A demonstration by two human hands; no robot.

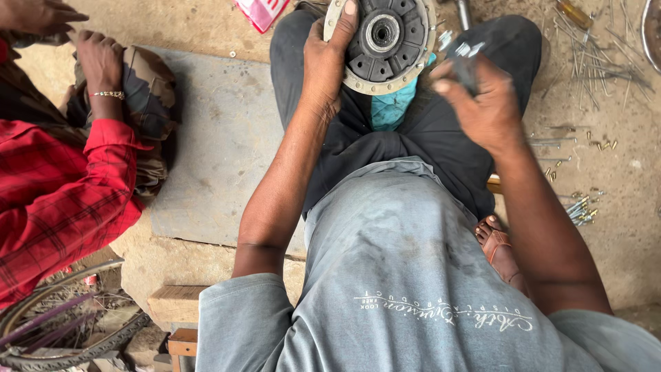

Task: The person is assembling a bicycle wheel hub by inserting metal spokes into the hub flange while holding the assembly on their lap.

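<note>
My left hand (329, 58) grips the left rim of a round metal wheel hub (383, 40) with a dark ribbed centre, held upright above my lap. My right hand (482, 100) is just right of the hub, fingers closed around a small dark object that is blurred. A teal cloth (392, 107) lies on my dark trousers under the hub.
Another person in a red checked shirt (55, 186) sits at the left, a hand (100, 62) on a dark bundle. Loose spokes (599, 62) and brass nipples (582, 207) litter the ground at right. A bicycle wheel (62, 331) lies bottom left beside a grey slab (220, 145).
</note>
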